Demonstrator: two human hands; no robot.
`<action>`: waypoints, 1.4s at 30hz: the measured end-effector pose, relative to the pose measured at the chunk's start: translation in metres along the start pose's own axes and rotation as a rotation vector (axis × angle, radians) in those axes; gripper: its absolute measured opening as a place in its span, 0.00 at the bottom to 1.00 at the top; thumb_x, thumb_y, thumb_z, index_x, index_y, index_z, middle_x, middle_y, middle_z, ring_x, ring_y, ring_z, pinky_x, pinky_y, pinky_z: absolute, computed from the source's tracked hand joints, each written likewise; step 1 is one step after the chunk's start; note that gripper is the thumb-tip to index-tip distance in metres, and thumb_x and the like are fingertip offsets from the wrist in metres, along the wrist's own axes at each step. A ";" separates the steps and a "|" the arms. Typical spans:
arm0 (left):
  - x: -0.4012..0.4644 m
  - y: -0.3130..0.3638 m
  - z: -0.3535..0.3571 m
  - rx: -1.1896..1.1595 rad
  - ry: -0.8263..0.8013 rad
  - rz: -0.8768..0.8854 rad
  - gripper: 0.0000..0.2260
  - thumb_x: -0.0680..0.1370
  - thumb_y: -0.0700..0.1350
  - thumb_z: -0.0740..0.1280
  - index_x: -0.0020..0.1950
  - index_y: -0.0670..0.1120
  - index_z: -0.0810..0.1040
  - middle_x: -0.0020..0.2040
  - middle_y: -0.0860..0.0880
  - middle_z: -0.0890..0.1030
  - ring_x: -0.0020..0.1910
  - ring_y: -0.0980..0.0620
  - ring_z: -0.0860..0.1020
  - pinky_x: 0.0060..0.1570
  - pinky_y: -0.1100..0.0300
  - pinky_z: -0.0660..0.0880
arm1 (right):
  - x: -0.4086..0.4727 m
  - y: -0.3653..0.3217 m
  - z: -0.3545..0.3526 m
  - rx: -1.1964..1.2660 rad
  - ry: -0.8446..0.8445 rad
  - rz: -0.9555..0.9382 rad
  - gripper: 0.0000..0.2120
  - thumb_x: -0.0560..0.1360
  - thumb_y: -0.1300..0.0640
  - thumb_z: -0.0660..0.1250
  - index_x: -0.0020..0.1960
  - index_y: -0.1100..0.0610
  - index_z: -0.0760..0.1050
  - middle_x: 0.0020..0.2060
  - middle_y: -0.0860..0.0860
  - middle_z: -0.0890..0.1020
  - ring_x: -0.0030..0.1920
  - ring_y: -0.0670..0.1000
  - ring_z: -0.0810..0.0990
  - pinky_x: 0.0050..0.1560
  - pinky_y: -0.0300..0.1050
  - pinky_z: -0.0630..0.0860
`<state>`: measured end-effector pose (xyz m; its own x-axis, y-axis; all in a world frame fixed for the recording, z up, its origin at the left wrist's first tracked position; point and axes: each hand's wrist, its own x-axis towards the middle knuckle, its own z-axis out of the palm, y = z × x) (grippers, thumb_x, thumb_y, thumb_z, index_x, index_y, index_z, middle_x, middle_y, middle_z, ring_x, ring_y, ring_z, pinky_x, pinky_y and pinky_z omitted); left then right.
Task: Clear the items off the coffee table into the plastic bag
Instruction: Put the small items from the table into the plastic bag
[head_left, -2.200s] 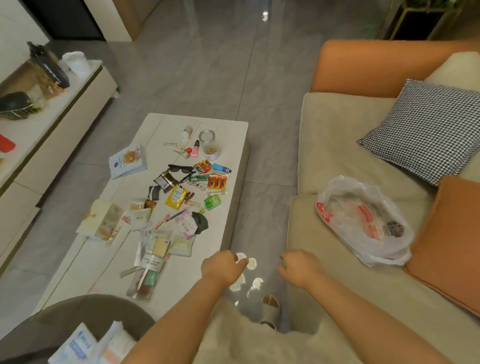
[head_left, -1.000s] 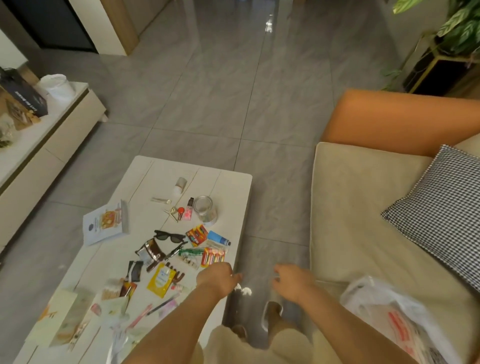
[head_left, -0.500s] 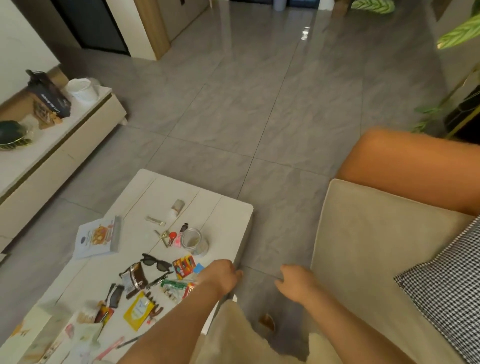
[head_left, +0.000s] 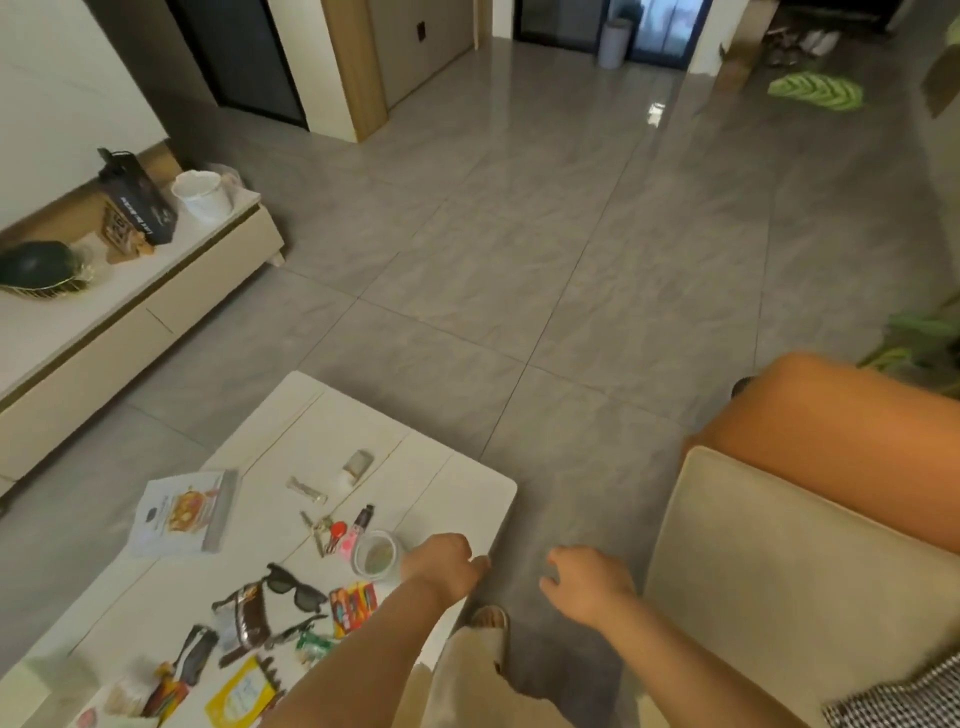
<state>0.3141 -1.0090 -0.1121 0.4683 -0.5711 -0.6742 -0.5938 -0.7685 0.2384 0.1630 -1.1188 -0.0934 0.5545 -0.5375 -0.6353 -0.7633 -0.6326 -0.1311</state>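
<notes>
Lifted and swung forward over the last two seconds, away from the sofa seat (head_left: 779, 561) beside the desk (head_left: 457, 488). Lost from sight as a result: the plastic bag, earlier lying on that seat to the right of the desk, now nowhere in frame. Also cut off: most of the near end of the desk.

Nothing shifted on the desk itself. Same scatter as before: booklet (head_left: 182, 512) at the left edge, keys (head_left: 327, 530) and sunglasses (head_left: 291, 587) mid-desk, red packet (head_left: 353, 605) and yellow sachet (head_left: 241, 693) nearer, small tube (head_left: 358, 462) toward the far end.

Left hand (head_left: 441, 566) over the right edge of the desk, fingers (head_left: 470, 564) loosely clenched, holding nothing visible. Right hand (head_left: 587, 582) off the desk, over the floor between desk and sofa, fingers (head_left: 558, 558) released and half curled, empty.

Judged from this: clearing not yet begun, no item picked up, bag still to be fetched or brought close before anything can go in.

Containers: round clear tub (head_left: 376, 556) on the desk just beside the left hand, something pale inside, lid or no lid hard to tell. White pot (head_left: 202, 195) on the low cabinet well left of the desk, contents hidden. Wire basket (head_left: 47, 286) on the same cabinet, with a dark rounded thing in it. Contents of the bag impossible to check now.
</notes>
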 end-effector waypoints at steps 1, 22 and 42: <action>0.008 -0.001 -0.008 -0.019 0.013 -0.006 0.21 0.78 0.62 0.58 0.61 0.50 0.76 0.60 0.51 0.79 0.58 0.50 0.78 0.55 0.59 0.75 | 0.009 -0.002 -0.011 -0.021 0.007 -0.014 0.17 0.78 0.47 0.56 0.62 0.54 0.72 0.61 0.53 0.78 0.63 0.56 0.76 0.61 0.46 0.70; 0.099 -0.008 -0.076 -0.392 0.138 -0.521 0.22 0.79 0.60 0.58 0.65 0.48 0.75 0.63 0.49 0.77 0.61 0.49 0.76 0.59 0.56 0.72 | 0.195 -0.060 -0.164 -0.399 -0.137 -0.558 0.21 0.78 0.46 0.56 0.68 0.53 0.69 0.64 0.52 0.76 0.62 0.55 0.76 0.60 0.47 0.73; 0.047 0.022 -0.028 -0.911 0.255 -0.990 0.21 0.78 0.61 0.57 0.62 0.50 0.76 0.60 0.51 0.79 0.60 0.51 0.76 0.52 0.57 0.73 | 0.210 -0.159 -0.129 -0.873 -0.289 -1.076 0.21 0.78 0.46 0.57 0.68 0.53 0.67 0.62 0.52 0.76 0.60 0.54 0.76 0.54 0.47 0.74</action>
<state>0.3414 -1.0607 -0.1195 0.6066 0.3628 -0.7074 0.6469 -0.7424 0.1740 0.4435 -1.2035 -0.1077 0.5578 0.4852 -0.6733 0.4888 -0.8477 -0.2059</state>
